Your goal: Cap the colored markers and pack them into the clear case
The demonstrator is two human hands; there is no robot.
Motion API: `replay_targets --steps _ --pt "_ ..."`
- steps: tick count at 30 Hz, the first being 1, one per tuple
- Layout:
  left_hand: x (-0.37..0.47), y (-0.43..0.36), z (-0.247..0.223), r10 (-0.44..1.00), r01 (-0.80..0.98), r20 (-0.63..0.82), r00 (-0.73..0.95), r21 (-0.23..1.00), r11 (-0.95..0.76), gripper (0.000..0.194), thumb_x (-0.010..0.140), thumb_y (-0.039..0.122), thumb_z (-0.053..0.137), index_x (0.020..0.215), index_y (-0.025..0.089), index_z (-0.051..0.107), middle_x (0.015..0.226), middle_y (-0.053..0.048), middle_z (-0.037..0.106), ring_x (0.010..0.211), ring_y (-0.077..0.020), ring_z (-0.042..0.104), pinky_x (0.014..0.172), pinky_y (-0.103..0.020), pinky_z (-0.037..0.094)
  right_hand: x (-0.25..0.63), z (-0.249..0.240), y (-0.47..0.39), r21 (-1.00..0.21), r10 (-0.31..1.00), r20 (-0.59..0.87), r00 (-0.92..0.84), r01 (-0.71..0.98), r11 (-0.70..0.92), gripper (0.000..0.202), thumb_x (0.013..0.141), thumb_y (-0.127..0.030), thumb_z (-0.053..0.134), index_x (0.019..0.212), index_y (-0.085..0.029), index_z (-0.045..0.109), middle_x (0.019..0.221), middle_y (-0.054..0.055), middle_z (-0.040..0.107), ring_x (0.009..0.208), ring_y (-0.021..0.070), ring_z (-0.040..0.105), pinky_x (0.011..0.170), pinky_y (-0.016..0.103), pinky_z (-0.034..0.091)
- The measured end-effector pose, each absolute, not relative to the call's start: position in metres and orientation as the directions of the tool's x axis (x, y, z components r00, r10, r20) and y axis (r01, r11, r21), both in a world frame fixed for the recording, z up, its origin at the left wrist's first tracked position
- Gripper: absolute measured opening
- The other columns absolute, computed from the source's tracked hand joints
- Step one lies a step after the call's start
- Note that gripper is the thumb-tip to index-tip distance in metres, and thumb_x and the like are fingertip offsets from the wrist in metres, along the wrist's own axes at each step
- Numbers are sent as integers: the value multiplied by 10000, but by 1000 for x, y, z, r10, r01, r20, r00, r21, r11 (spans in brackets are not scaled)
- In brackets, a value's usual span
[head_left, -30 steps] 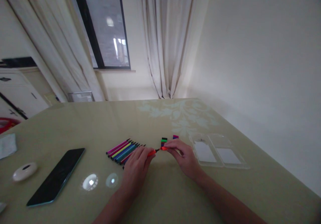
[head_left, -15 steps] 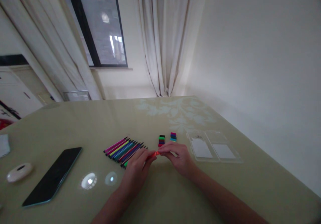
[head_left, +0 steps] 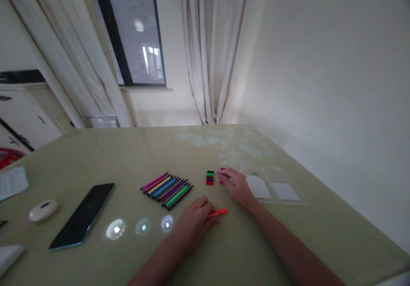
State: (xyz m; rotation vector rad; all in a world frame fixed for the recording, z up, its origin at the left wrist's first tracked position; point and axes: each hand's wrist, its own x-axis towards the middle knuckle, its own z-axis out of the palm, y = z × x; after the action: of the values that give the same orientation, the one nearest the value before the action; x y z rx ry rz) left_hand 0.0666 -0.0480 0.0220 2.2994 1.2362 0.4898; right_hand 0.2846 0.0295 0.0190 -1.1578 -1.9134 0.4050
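Observation:
My left hand (head_left: 197,218) rests low over the table, its fingers closed round an orange marker (head_left: 221,212) whose bright orange end sticks out to the right. My right hand (head_left: 236,186) reaches over a short column of coloured marker caps (head_left: 222,169), thumb and fingers bent together there. The fingers hide most of that column, and what lies between them I cannot make out. Just left of it is another stack of small caps (head_left: 209,178) in black, green, dark and red. A slanted row of uncapped markers (head_left: 166,190) lies to the left, tips pointing away.
An open clear plastic case (head_left: 272,199) with white inserts lies right of my right hand. On the left are a black tablet-like device (head_left: 82,217), a white oval object (head_left: 43,210) and a pale folded cloth or paper (head_left: 13,182). A wall (head_left: 336,106) borders the table's right side.
My hands have come apart. The left moved right and nearer with the orange marker; the right let go of it and moved to the right-hand caps. The view shifted slightly.

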Motion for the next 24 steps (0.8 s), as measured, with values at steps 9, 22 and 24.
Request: replay_targets --steps 9,22,24 --pt "56 -36 25 858 697 165 486 519 -494 116 984 314 635 977 210 686 1045 -49 677 993 -217 622 861 -314 461 258 41 58 -169 924 240 -297 925 341 248 1025 -234 547 1056 -208 792 1104 100 749 1073 239 646 933 341 455" --pt "22 -14 30 975 932 149 164 301 -203 81 978 208 577 1010 180 646 1065 -87 681 1037 -252 624 897 -354 449 256 54 57 -200 934 222 -281 924 326 166 936 -204 630 999 -172 780 1041 104 776 1015 237 700 898 330 488" --pt "24 -14 26 971 922 159 179 317 -221 91 980 217 574 992 183 658 1071 -87 681 1046 -254 619 914 -360 444 262 49 41 -452 926 301 -227 821 349 156 918 -222 650 1026 -189 759 989 67 791 910 204 725 829 301 517"
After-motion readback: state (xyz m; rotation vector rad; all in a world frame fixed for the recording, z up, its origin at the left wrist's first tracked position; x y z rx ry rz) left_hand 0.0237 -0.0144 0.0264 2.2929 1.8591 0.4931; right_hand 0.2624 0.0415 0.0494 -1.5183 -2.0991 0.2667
